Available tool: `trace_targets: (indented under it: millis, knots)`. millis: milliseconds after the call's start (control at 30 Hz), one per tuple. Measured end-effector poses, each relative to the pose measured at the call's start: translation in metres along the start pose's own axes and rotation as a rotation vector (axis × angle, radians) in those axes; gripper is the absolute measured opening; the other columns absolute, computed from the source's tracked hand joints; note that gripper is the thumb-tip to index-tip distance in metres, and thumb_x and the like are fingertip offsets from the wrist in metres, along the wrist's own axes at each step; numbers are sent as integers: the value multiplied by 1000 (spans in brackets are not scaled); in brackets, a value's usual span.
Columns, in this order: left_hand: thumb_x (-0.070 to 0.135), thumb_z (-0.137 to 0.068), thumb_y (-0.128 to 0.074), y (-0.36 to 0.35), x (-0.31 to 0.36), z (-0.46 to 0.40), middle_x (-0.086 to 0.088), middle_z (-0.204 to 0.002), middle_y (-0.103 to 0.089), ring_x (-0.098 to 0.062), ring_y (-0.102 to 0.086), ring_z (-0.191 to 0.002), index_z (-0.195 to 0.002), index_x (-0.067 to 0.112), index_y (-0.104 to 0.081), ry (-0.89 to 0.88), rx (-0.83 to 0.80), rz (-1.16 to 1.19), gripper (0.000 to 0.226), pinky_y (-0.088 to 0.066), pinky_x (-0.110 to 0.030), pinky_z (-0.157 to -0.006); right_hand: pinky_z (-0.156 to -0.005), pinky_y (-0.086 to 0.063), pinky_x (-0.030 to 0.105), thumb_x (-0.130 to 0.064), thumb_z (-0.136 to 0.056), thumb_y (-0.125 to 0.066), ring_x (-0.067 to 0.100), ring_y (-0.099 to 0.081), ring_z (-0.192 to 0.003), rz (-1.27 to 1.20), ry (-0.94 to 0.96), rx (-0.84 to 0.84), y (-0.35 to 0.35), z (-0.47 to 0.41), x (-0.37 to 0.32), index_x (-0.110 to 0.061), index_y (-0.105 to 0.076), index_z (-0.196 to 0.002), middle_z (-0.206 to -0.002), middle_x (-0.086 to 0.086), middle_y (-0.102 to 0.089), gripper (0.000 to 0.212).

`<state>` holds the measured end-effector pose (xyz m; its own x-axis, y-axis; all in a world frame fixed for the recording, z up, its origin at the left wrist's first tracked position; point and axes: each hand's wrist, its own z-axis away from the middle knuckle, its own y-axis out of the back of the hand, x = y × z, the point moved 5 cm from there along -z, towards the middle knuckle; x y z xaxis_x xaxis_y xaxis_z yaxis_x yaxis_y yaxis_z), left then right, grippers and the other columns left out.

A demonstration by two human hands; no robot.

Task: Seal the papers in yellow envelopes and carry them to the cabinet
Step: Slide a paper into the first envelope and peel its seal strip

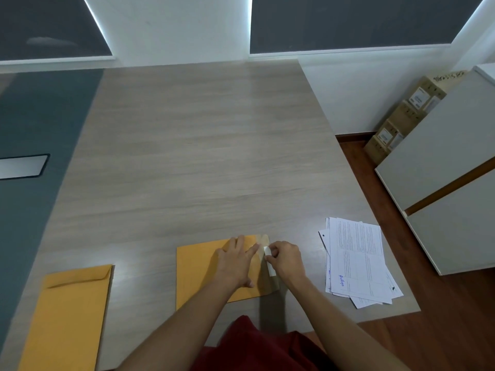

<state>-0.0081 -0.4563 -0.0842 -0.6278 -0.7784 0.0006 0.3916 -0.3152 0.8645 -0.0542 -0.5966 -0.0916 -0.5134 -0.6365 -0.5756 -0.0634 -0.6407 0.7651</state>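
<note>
A yellow envelope [199,274] lies flat on the wooden table [203,156] near its front edge, with its flap end to the right. My left hand [237,259] presses down on the envelope with straight fingers. My right hand [285,259] pinches a white peel-off strip [270,261] at the flap edge. A second yellow envelope [69,314] lies at the front left, flap folded. A loose pile of printed papers [357,261] sits to the right of my hands.
A light grey cabinet [450,167] stands on the wooden floor to the right of the table. Cardboard boxes [404,119] are stacked behind it against the wall. A dark grey strip with a metal plate [22,166] runs along the table's left.
</note>
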Motion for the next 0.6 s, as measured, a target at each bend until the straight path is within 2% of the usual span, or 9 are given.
trace_targets:
  millis: [267,467,600]
  knots:
    - [58,-73,-77,1,1,0,-12,-157,-12,-34,-18,-142,-155,37,-11,6,-6,-1,108,-40,-57,-101,-76,-58,29,-18,-76,-82,10,-64,-74,-57,7,23,0,0,2,-14,-72,-100,-80,-3,-68,26]
    - [58,-72,-78,-1,1,-1,-12,-157,-11,-34,-16,-143,-154,38,-11,6,-7,5,108,-40,-58,-102,-64,-51,12,-16,-73,-84,4,-61,-71,-116,-24,8,-2,-2,6,-20,-68,-95,-77,-8,-63,27]
    - [58,-71,-78,1,1,-1,-12,-157,-12,-34,-16,-143,-154,37,-13,7,-12,12,108,-40,-57,-102,-65,-54,17,-16,-73,-84,4,-60,-68,-111,-4,9,-2,-5,5,-22,-65,-88,-74,-9,-62,24]
